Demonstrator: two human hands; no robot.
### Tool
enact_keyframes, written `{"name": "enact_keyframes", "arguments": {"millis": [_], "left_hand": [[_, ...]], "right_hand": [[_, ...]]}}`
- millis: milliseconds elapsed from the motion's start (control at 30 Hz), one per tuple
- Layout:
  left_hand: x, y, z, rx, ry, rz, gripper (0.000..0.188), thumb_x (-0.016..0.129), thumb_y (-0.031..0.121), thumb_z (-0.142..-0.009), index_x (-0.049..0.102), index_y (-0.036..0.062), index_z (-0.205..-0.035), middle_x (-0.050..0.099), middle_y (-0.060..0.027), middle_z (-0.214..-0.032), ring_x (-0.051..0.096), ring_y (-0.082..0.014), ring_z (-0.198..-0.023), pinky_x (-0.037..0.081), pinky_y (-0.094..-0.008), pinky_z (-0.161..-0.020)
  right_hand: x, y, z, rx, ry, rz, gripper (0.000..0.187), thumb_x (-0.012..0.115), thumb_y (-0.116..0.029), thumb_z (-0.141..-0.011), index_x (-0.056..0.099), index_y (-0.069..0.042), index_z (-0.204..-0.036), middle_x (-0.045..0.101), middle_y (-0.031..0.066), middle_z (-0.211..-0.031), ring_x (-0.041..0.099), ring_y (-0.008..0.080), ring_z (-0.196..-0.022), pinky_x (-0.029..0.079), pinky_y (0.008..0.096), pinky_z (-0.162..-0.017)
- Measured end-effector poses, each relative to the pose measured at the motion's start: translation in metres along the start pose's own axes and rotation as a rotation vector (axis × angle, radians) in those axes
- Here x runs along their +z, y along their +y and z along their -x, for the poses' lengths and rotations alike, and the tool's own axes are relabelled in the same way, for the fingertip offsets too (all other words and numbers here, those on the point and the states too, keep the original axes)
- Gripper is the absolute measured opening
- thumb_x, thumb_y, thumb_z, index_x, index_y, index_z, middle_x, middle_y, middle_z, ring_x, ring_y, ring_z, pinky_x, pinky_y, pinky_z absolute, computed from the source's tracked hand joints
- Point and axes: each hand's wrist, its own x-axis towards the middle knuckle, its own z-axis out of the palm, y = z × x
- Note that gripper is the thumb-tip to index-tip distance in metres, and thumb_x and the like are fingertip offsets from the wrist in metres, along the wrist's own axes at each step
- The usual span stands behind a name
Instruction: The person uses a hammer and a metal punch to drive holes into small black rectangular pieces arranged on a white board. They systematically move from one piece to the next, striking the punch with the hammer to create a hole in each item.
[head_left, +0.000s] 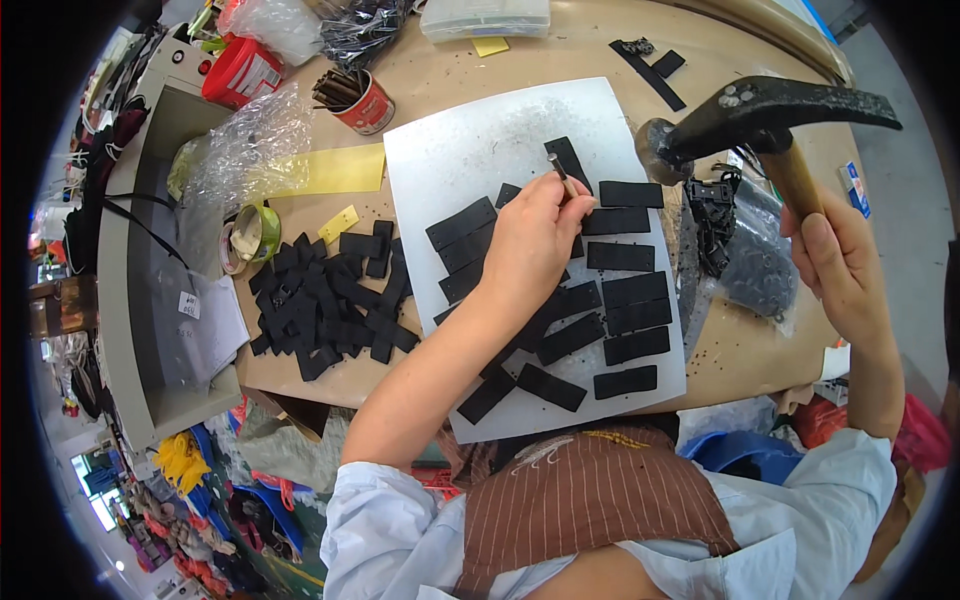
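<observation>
My left hand (pixel 535 230) is closed around a short metal punch (pixel 560 172), its struck end pointing up above a black strip (pixel 568 158) near the top of the white board (pixel 480 130). The punch's lower tip is hidden behind my fingers. On the right, my right hand (pixel 835 245) grips the wooden handle of a hammer (pixel 765 115), raised with its round face toward the board. Several flat black rectangular pieces lie on the board, some in a column on its right (pixel 636 302), others under and around my left forearm.
Left of the board is a heap of black pieces (pixel 325 300), with a tape roll (pixel 256 234) behind it. A red tin (pixel 370 108) holds several metal rods. A plastic bag of small dark parts (pixel 757 275) and black metal parts (pixel 712 215) lie right of the board.
</observation>
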Motion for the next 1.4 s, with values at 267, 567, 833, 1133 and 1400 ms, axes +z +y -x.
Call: {"name": "enact_keyframes", "arguments": {"millis": [267,567,833,1133,1400], "left_hand": [[-0.001,-0.004,0.005,0.143,0.025,-0.135,0.010,0.059,0.005,-0.088,0.055,-0.0035,-0.091,0.064,-0.0096,-0.088,0.065,-0.0186,-0.074,0.053,-0.0289,-0.063],[0.010,0.007,0.008,0.233,0.157,-0.300,0.017,0.064,0.008,-0.084,0.051,-0.0020,-0.082,0.063,-0.0125,-0.085,0.061,-0.0306,-0.071,0.049,-0.0348,-0.062],[0.015,0.041,-0.021,-0.049,0.019,0.204,0.011,0.056,0.008,-0.091,0.056,-0.0020,-0.088,0.063,-0.0088,-0.081,0.065,-0.0133,-0.074,0.053,-0.0246,-0.066],[0.043,0.022,-0.017,-0.015,-0.126,0.058,0.013,0.054,0.006,-0.092,0.055,-0.0057,-0.086,0.063,-0.0071,-0.091,0.063,-0.0116,-0.079,0.055,-0.0239,-0.068],[0.042,0.020,-0.016,-0.025,-0.115,0.087,0.013,0.054,0.004,-0.092,0.055,-0.0061,-0.085,0.063,-0.0078,-0.090,0.064,-0.0122,-0.078,0.055,-0.0244,-0.068]], "right_hand": [[-0.067,-0.039,-0.017,-0.431,0.072,-0.270,0.053,0.032,-0.055,-0.093,0.051,-0.005,-0.096,0.044,0.0015,-0.055,0.037,0.0101,-0.040,0.031,0.0227,-0.035],[0.012,-0.011,-0.005,-0.055,0.047,-0.017,0.028,0.045,-0.028,-0.098,0.055,-0.003,-0.091,0.039,-0.0056,-0.056,0.038,0.0047,-0.051,0.031,0.0211,-0.048],[-0.002,0.033,0.040,0.127,0.088,-0.074,0.034,0.044,-0.034,-0.098,0.054,-0.002,-0.091,0.039,-0.0077,-0.057,0.031,-0.0002,-0.049,0.025,0.0179,-0.045],[-0.010,0.058,0.061,0.210,0.126,-0.195,0.033,0.043,-0.034,-0.098,0.053,-0.003,-0.091,0.036,-0.0077,-0.056,0.029,0.0000,-0.048,0.023,0.0175,-0.045],[-0.037,0.036,0.050,0.031,0.397,-0.116,0.033,0.038,-0.033,-0.100,0.054,-0.004,-0.096,0.039,-0.0074,-0.057,0.030,-0.0003,-0.045,0.024,0.0168,-0.041]]}}
